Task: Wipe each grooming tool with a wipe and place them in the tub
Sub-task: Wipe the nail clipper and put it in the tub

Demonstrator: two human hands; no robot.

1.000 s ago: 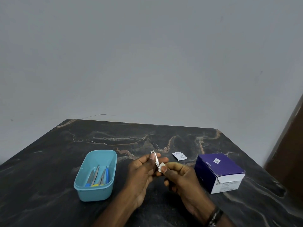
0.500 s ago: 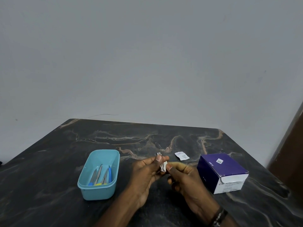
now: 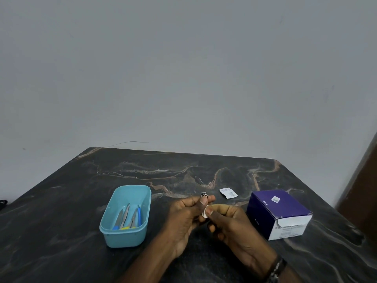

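Nearest to me, my left hand (image 3: pixel 184 216) gripped the nail clipper (image 3: pixel 204 194), and only its far tip showed past the thumb and fingertips. A second ago I had seen most of its bright length standing up out of that hand; half a second ago less of it; now the wipe (image 3: pixel 204 213) pinched in my right hand (image 3: pixel 228 223) sat low against the clipper, just below my left thumb, so I judged the wipe had been drawn down along the body towards its near end. Both hands were closed on their things and met above the tabletop (image 3: pixel 61 252), touching each other around the clipper.

I read that as the wiping stroke on this tool being nearly finished, though I could not see how much of the metal the wipe actually covered.

To my left, a little farther out, the blue tub (image 3: pixel 114 237) held several tools (image 3: pixel 130 218) with blue and yellow handles, lying where they had been. The clipper was not yet among them, and it would have to travel left to the tub.

To my right stood the purple box (image 3: pixel 273 209), and beyond my hands the torn white sachet (image 3: pixel 228 193) lay flat, both unmoved.
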